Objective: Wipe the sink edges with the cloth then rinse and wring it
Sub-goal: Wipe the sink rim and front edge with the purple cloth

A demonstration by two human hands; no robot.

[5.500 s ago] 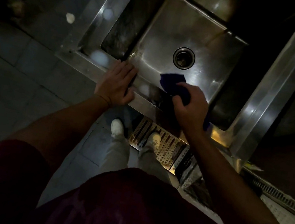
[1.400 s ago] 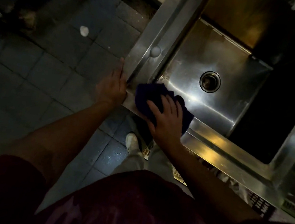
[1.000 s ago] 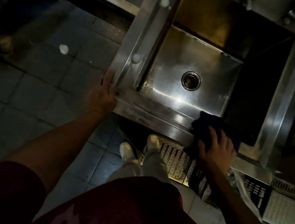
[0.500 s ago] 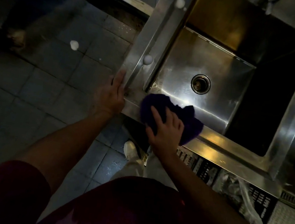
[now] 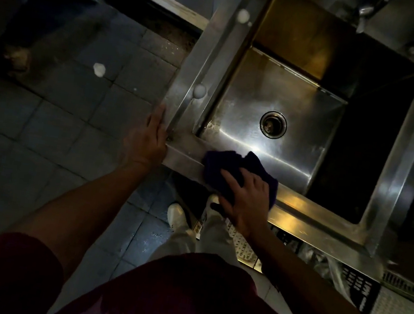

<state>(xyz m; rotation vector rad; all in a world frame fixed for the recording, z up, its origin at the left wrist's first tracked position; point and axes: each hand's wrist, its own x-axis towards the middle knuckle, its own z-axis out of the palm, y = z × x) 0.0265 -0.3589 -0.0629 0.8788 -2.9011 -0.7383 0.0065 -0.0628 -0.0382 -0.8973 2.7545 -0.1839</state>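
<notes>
A deep steel sink (image 5: 309,214) fills the upper right, with a round drain (image 5: 273,121) in its floor. A dark blue cloth (image 5: 228,165) lies bunched on the sink's near edge, left of the middle. My right hand (image 5: 245,199) presses flat on the cloth, fingers spread over it. My left hand (image 5: 148,140) rests on the sink's near left corner, fingers along the outer side of the rim, holding nothing.
Blobs of white foam (image 5: 199,91) sit on the left rim, and another lies on the tiled floor (image 5: 99,69). A tap (image 5: 364,11) shows at the top right. Metal grates (image 5: 358,282) lie on the floor under the sink, by my white shoes (image 5: 176,213).
My right hand swept the cloth along the near edge: right a second ago, far left half a second ago, now slightly right of that. My left hand stayed at the corner.
</notes>
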